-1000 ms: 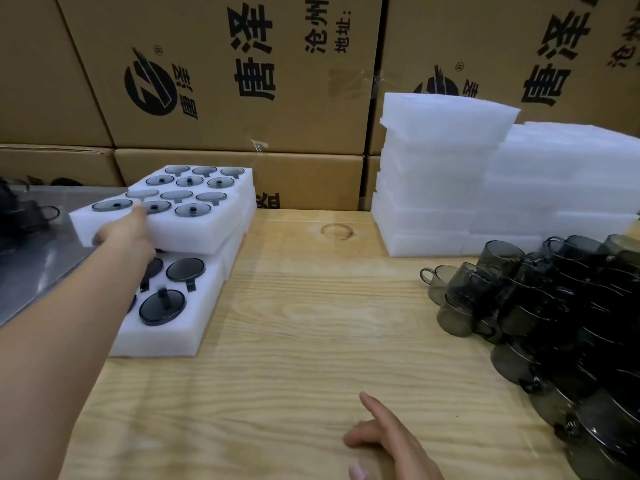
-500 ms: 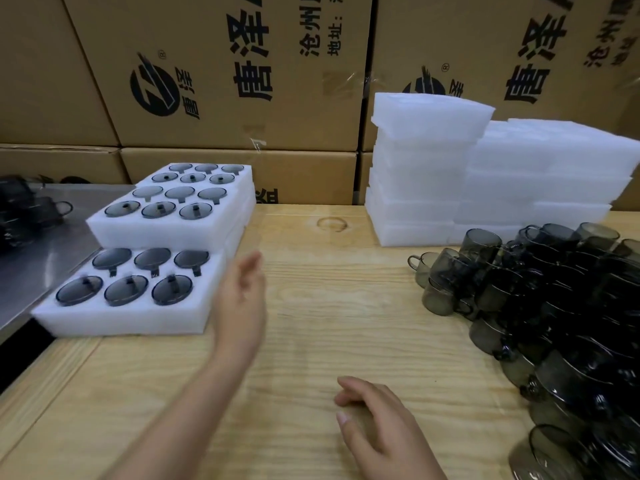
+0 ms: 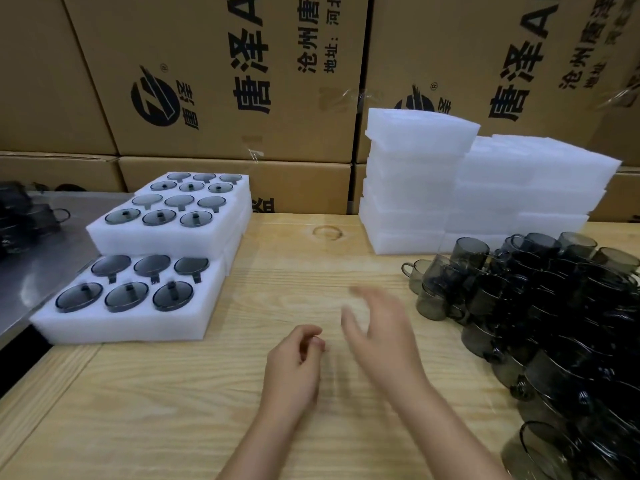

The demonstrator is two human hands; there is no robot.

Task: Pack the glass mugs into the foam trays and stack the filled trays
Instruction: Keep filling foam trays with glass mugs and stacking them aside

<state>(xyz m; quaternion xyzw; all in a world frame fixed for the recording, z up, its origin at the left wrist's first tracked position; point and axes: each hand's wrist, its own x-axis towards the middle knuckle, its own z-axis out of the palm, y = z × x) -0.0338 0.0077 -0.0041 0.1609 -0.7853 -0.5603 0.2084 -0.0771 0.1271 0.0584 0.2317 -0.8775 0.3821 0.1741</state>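
Background: stacked cardboard boxes (image 3: 214,81) printed with black characters and a round logo form a wall directly behind the bench.
Work surface: a pale wooden table (image 3: 207,410) with visible grain and a knot near its far edge.
Filled trays, lower: a white front tray (image 3: 121,329) lies at the table's left edge, with six smoky mugs seated in its round pockets.
Filled trays, higher: the upper trays (image 3: 156,242) sit one layer up, just behind the front tray, and show twelve more seated mugs.
Empty stock: the empty foam trays (image 3: 415,161) stand in two stacks at the back right, against the boxes.
Loose stock: grey glass mugs (image 3: 554,306) are heaped on the right of the table, in front of the empty stacks.
Left hand (image 3: 294,368): low over mid-table, fingers loosely curled, holding nothing.
Right hand (image 3: 381,334): raised just beside the left, motion-blurred, fingers spread, holding nothing, near the mug heap but apart from it.
Side area: a metal surface (image 3: 31,271) at far left carries more dark mugs.
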